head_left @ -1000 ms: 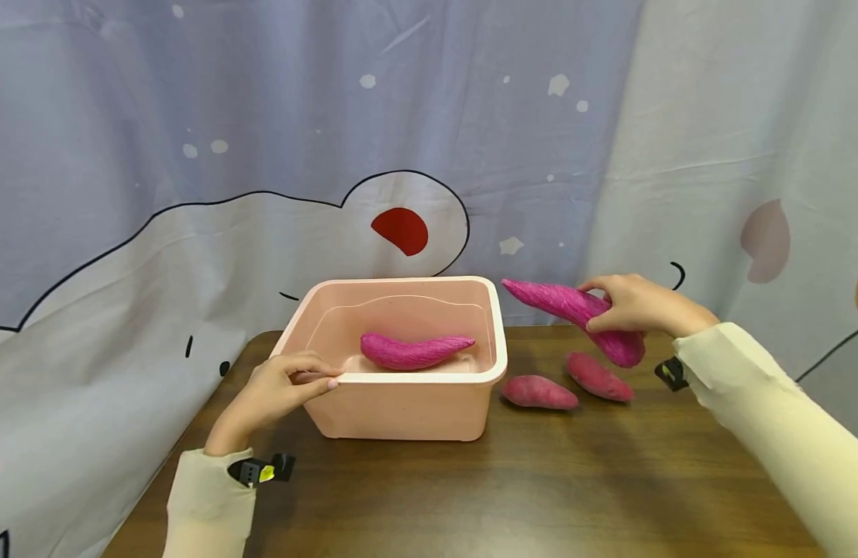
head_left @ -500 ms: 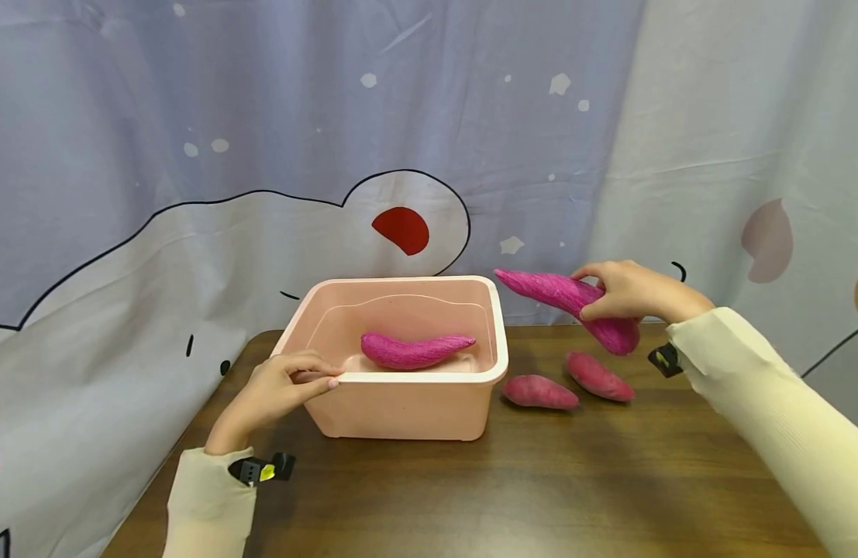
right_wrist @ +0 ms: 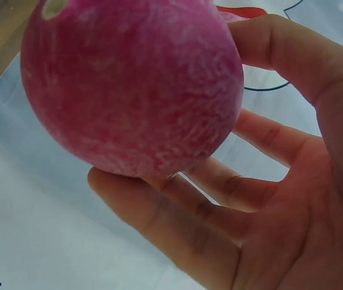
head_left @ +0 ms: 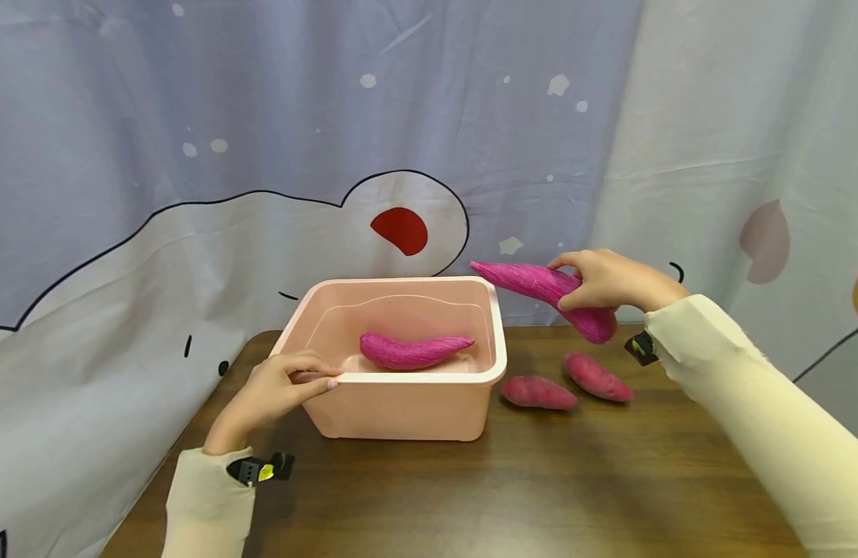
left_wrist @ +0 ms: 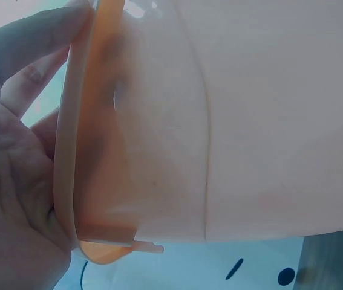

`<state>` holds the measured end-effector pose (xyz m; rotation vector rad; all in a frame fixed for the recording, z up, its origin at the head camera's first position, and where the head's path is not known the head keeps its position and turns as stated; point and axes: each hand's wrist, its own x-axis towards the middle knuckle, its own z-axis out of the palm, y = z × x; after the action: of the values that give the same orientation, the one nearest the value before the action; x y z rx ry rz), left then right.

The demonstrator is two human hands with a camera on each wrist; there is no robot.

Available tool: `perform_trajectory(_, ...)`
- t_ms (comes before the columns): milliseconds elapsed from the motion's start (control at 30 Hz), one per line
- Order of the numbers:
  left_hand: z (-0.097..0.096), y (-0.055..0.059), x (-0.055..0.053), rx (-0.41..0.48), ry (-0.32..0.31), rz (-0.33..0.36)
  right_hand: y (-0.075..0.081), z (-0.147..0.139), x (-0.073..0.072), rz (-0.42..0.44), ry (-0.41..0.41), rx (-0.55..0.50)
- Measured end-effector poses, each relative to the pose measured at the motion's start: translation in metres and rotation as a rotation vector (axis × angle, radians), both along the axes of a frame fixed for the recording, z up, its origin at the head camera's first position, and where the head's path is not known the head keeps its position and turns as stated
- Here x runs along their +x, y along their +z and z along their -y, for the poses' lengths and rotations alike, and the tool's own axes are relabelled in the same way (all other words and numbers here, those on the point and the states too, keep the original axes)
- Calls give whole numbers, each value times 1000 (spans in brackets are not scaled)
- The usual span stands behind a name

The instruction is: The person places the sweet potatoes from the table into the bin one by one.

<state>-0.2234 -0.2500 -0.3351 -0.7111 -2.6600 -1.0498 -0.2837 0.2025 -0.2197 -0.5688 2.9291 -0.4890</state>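
My right hand [head_left: 603, 283] holds a long magenta vegetable [head_left: 533, 280] up in the air, thumb on one side and fingers on the other. Its thin end points left, overlapping the basin's back right corner in the head view. Its rounded end [right_wrist: 135, 90], with a pale spot, fills much of the right wrist view. With my left hand [head_left: 278, 391] I grip the near left rim of a pink plastic basin [head_left: 404, 411]. The left wrist view shows the rim [left_wrist: 68, 151] between thumb and fingers. A similar magenta vegetable [head_left: 415, 353] lies inside the basin.
Two smaller reddish sweet potatoes, a nearer one [head_left: 539, 393] and a farther one [head_left: 597, 377], lie on the brown wooden table [head_left: 470, 496] right of the basin. Behind the table hangs a printed curtain [head_left: 261, 116].
My right hand has risen and moved left with the long magenta vegetable, bringing its thin end to the basin's back right corner. My left hand and the basin have stayed put.
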Motion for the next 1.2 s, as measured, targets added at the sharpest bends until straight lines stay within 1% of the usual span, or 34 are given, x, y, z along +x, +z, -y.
perform_trajectory(233,0,0,0,-4,-1,-5,6,14,-2,-66,41,32)
perform_trajectory(433,-1,0,1,-36,36,-3,9,24,-5,-69,54,12)
perform_trajectory(567,-2,0,1,-38,33,-5,12,31,-7,-76,55,10)
perform_trajectory(700,-3,1,0,-19,23,10,15,40,-10,-94,74,12)
perform_trajectory(800,-4,1,1,-12,20,21,17,47,-13,-88,86,10)
perform_trajectory(1033,-6,1,2,8,6,29,21,68,-19,-76,79,28)
perform_trajectory(1200,-7,1,2,8,17,32,22,82,-20,-68,77,35)
